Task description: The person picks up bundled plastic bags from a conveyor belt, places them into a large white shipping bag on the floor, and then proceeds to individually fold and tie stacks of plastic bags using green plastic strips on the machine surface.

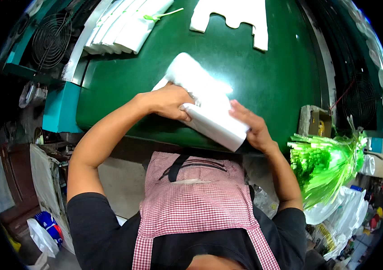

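Note:
A folded bundle of white plastic bags [216,123] lies at a slant over the front of the green tabletop [120,87]. My left hand [171,101] grips its left side, the thumb along the folded edge and the fingers partly hidden by the plastic. At the bundle's right end my right hand [250,126] is slightly blurred, its fingers against the plastic. Farther back lies a flat stack of white T-shirt bags [228,15], handles toward me. Several folded white bundles [124,28] overlap at the back left, with a green plastic strip [162,14] on the nearest one.
A thick bunch of green plastic strips [328,165] hangs at the table's right front corner, beside a small open box [319,123]. Wire-guarded fans [52,40] flank the table. A turquoise box-shaped panel [62,108] stands at its left corner. White plastic bags [338,216] sit low at right.

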`<state>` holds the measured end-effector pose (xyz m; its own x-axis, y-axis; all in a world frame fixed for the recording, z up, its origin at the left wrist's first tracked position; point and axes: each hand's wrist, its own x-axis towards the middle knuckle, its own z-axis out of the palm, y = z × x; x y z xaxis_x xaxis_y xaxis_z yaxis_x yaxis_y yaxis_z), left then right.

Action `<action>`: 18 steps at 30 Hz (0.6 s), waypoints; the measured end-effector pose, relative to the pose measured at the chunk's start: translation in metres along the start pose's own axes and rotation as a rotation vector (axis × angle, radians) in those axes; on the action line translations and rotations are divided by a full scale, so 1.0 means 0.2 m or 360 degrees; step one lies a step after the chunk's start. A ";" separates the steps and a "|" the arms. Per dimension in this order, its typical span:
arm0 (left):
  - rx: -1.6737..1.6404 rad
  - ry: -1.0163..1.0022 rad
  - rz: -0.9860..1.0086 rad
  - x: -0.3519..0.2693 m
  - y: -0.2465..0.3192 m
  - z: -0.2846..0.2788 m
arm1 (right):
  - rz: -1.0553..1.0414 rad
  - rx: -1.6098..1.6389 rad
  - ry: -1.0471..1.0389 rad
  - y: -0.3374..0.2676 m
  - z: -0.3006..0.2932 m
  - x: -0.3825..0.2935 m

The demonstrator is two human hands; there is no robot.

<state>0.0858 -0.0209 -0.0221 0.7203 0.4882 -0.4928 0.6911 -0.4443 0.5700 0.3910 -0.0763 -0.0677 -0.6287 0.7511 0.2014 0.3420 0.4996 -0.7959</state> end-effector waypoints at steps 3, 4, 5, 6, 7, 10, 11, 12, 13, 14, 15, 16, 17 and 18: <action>0.0562 0.0449 0.0345 0.00 0.12 0.05 | -0.0249 -0.0773 -0.0228 0.07 -0.06 -0.02; 0.1135 0.0666 0.0482 -0.01 0.18 0.03 | -0.0251 -0.0902 -0.0268 0.10 -0.09 -0.01; 0.1174 0.0828 0.0652 -0.01 0.23 -0.03 | -0.0245 -0.0909 -0.0341 0.09 -0.11 0.00; 0.0992 0.0818 0.0653 -0.02 0.28 -0.11 | -0.0241 -0.0911 -0.0409 0.07 -0.11 0.02; 0.1055 0.0858 0.0657 0.03 0.25 -0.14 | -0.0177 -0.0931 -0.0379 0.06 -0.12 0.03; 0.0779 0.0155 0.0203 0.13 0.14 -0.10 | -0.0193 -0.0996 -0.0551 0.02 -0.16 -0.01; 0.0677 0.0242 0.0219 0.13 0.13 -0.04 | 0.0048 -0.0528 -0.0483 0.01 -0.19 -0.07; 0.0580 0.0326 0.0214 0.10 0.15 0.01 | 0.0253 -0.0050 -0.0392 -0.02 -0.19 -0.12; 0.0547 0.0404 0.0148 0.09 0.16 0.10 | 0.0593 -0.0171 -0.0387 -0.21 -0.20 -0.07; 0.0515 0.0485 0.0083 0.07 0.20 0.17 | 0.0601 -0.0403 -0.0536 -0.32 -0.17 -0.04; 0.0627 0.0565 0.0145 0.05 0.25 0.22 | 0.0479 -0.0660 -0.0463 -0.36 -0.09 -0.07; 0.0691 0.0550 0.0223 0.01 0.29 0.24 | 0.0356 -0.0918 -0.0396 -0.36 -0.02 -0.11; 0.0766 0.0584 0.0376 -0.04 0.29 0.24 | 0.0066 -0.1125 -0.0260 -0.31 0.02 -0.14; 0.0835 0.0614 0.0523 -0.08 0.25 0.22 | 0.0085 -0.1117 -0.0248 -0.30 0.00 -0.13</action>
<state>0.1126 -0.0840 -0.0149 0.8902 0.4547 -0.0285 0.4500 -0.8678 0.2108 0.3867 -0.1261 -0.0248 -0.6727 0.7384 0.0469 0.7105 0.6624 -0.2374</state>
